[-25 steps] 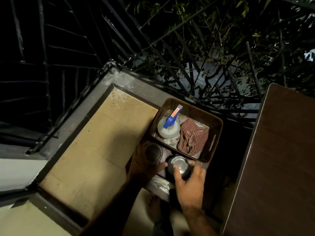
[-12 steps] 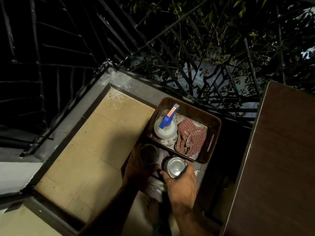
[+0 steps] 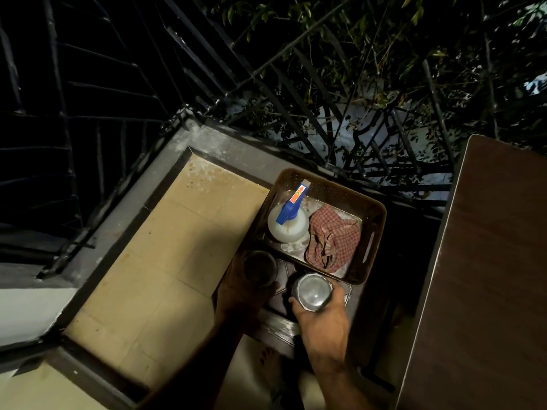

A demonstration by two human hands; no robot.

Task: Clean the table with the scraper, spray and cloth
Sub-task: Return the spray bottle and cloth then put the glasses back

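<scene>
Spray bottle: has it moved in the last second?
No. The spray bottle sits at the same left end of the basket, beside the checked cloth.

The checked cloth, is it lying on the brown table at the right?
No, the checked cloth lies inside the brown basket, beside the spray bottle; the table is apart from it.

Red-checked cloth (image 3: 333,238), blue-headed white spray bottle (image 3: 288,224), brown basket (image 3: 374,232)
</scene>
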